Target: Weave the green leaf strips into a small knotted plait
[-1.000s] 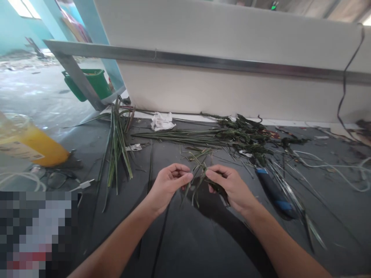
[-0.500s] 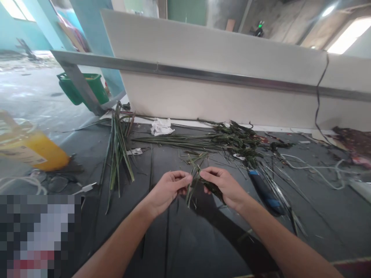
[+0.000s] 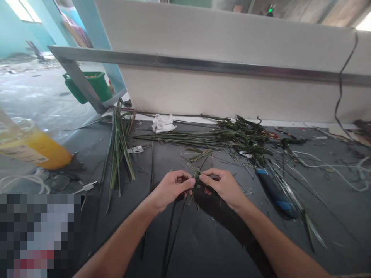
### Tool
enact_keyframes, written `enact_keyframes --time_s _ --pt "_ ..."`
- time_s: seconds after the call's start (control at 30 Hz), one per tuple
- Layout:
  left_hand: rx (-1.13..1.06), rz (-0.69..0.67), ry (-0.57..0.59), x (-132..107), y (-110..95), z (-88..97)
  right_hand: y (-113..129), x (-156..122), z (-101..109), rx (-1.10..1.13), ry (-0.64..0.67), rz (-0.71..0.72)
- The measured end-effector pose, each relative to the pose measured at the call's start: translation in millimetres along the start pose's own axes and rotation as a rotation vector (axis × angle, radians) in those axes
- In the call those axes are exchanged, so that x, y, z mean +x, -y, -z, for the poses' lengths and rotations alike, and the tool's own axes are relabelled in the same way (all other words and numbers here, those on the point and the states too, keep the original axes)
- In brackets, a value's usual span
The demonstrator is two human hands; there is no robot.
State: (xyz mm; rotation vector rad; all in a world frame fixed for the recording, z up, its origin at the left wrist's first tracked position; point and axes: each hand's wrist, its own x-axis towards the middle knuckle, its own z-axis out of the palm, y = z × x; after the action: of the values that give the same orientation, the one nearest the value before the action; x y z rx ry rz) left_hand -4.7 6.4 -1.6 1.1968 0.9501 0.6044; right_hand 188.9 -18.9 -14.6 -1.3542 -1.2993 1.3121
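Observation:
My left hand (image 3: pixel 177 186) and my right hand (image 3: pixel 218 185) meet at the middle of the dark tabletop, fingertips almost touching. Both pinch a small piece of green leaf strips (image 3: pixel 197 174) that cross between them. A long thin strip (image 3: pixel 177 227) trails from my left fingers towards the near edge. Just beyond my hands lie loose leaf scraps (image 3: pixel 198 153). Further back, a row of long stems (image 3: pixel 179 138) ends at the right in dark green twisted leaf pieces (image 3: pixel 243 133). My palms and curled fingers hide part of the held piece.
At left stand a bundle of leaf strips (image 3: pixel 117 150), a cup of orange drink (image 3: pixel 43 148), glasses (image 3: pixel 59 181) and a cable plug (image 3: pixel 87 187). A black-and-blue tool handle (image 3: pixel 275 195) lies at right near a white cable (image 3: pixel 327 166). Crumpled tissue (image 3: pixel 162 124) lies before the white panel (image 3: pixel 203 88).
The view has tilted down and turned slightly. A long thin strip now trails below my left hand. Both hands still pinch the leaf strips, and the fingertips are a little closer together.

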Motion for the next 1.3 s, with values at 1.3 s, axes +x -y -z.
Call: enact_keyframes --time_s 1.3 --pt "-0.238 0.161 0.219 -2.2 1.5 5.2 -17.2 3.5 1.8 -0.004 -0.106 0.02"
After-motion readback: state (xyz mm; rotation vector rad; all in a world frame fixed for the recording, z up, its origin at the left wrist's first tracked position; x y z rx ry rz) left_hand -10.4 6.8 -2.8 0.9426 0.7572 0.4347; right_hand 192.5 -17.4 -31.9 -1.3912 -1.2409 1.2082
